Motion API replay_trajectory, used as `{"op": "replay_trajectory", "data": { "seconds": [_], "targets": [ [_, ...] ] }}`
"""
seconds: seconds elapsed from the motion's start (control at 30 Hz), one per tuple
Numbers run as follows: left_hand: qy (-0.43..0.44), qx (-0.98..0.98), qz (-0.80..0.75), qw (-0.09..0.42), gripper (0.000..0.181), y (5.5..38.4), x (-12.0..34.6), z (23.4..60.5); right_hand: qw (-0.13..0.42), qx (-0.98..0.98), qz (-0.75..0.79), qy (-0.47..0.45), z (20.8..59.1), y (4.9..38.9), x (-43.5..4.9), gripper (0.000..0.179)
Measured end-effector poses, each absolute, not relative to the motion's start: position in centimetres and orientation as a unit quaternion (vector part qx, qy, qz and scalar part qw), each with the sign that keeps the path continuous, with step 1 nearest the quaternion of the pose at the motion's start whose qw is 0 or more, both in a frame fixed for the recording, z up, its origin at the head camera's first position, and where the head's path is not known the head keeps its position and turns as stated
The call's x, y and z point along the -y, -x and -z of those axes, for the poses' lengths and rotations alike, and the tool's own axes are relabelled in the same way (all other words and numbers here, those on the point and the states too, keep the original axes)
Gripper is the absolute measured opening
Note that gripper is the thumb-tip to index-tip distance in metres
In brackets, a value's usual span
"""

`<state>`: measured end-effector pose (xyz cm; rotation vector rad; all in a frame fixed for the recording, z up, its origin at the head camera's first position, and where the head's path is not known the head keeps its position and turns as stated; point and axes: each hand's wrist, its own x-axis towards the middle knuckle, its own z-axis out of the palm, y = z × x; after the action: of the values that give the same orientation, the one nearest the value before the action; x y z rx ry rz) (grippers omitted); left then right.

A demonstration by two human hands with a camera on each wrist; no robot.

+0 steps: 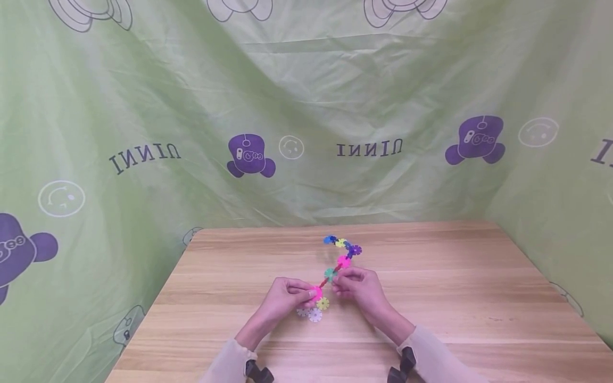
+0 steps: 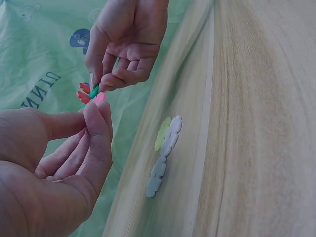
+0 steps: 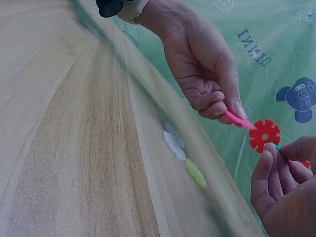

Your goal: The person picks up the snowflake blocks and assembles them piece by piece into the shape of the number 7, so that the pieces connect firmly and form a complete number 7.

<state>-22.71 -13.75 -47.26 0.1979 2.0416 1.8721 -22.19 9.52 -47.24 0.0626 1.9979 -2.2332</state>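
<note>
My left hand (image 1: 283,299) pinches a bright pink notched disc (image 3: 239,120) between thumb and fingers. My right hand (image 1: 362,291) pinches a green notched disc (image 1: 330,274), part of a curving chain of interlocked discs. At the chain's near end, a red disc (image 3: 264,136) meets the pink disc's edge in the right wrist view; how deep they fit together I cannot tell. Farther along are another pink disc (image 1: 344,261), a purple disc (image 1: 355,250) and blue discs (image 1: 329,240). The left wrist view shows fingertips covering most of the held pink disc (image 2: 100,97).
Below the hands, a yellow disc (image 1: 323,304), a white disc (image 1: 314,315) and a greyish disc (image 2: 156,177) lie close together on the wooden table (image 1: 445,298). A green printed cloth (image 1: 306,90) hangs behind and at both sides.
</note>
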Motion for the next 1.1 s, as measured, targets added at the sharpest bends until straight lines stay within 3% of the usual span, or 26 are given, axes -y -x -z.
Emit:
{"op": "replay_trajectory", "data": {
  "seconds": [0.63,0.93,1.1],
  "targets": [
    [-0.053,-0.714,-0.678,0.169,0.024,22.8,13.4,47.2,0.070,-0.670,0.738,-0.023,47.6,22.1,-8.7,0.020],
    [-0.064,-0.691,-0.701,0.166,0.027,22.9,13.3,47.6,0.130,-0.686,0.713,0.056,48.1,21.5,-8.6,0.033],
    [-0.064,-0.683,-0.707,0.172,0.029,22.7,12.8,47.8,0.127,-0.677,0.721,0.074,48.4,21.4,-8.4,0.031]
  ]
}}
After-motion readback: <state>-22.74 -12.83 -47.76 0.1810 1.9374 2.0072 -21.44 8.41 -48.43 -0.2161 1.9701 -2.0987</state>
